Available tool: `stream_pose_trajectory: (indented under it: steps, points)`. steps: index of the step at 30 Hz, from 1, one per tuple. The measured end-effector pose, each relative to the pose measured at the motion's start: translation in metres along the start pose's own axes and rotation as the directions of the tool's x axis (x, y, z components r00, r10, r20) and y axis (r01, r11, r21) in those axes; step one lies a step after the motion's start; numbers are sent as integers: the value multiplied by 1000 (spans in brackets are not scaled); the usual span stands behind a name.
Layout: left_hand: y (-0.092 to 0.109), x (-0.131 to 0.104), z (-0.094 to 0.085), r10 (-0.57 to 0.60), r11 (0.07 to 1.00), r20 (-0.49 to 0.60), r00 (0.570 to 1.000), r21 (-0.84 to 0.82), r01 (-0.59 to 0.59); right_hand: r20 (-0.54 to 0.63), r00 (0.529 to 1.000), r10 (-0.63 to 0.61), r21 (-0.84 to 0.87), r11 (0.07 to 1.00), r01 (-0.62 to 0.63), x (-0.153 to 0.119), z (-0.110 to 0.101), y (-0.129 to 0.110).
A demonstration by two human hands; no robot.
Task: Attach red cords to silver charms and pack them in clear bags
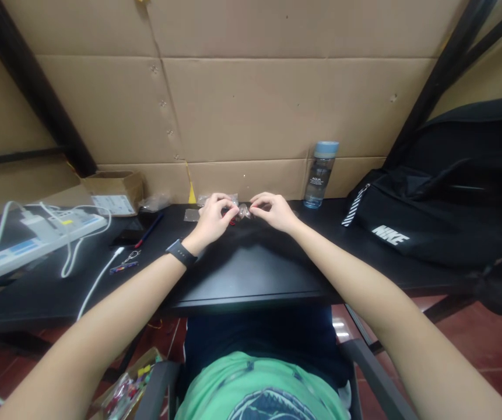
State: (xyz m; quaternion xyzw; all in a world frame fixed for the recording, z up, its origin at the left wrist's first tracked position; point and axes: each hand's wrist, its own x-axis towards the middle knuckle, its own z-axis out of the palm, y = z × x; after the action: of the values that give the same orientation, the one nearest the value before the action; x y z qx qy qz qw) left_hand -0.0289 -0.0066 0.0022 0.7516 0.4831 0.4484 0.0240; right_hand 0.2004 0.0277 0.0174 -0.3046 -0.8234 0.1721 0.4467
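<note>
Over the far part of the black table, my left hand (216, 217) and my right hand (274, 211) face each other, thumbs pinched against fingertips. Between them is a small, shiny, crumpled-looking piece (244, 211), like clear plastic; blur hides its exact kind. Both sets of fingertips meet its sides. A bit of red shows below my left fingertips, and another at my right fingertips. Behind my left hand lies clear plastic packaging (192, 215), partly covered by the hand.
A water bottle (318, 178) and a black backpack (408, 204) stand to the right. On the left are a power strip (36, 245) with white cables, an open cardboard box (117, 192), a dark phone-like slab (128, 233) and a keyring (126, 263). Cardboard panels line the back.
</note>
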Motion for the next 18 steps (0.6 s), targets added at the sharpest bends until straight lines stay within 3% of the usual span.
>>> stream_pose_trajectory:
  steps: [4,8,14,18]
  points:
    - [9,-4,3,15,1000,5,1000,-14,-15,71,997,-20,29,999,18,-3,8,-6]
    - [10,-5,2,-10,999,-39,999,51,12,5,999,45,51,998,-45,-2,10,1]
    - [-2,0,1,-75,997,-116,990,-39,71,-130,977,170,361,926,-113,2,8,7]
    - [-3,2,6,-54,987,-95,994,-158,38,-116,964,240,482,862,-157,1,13,6]
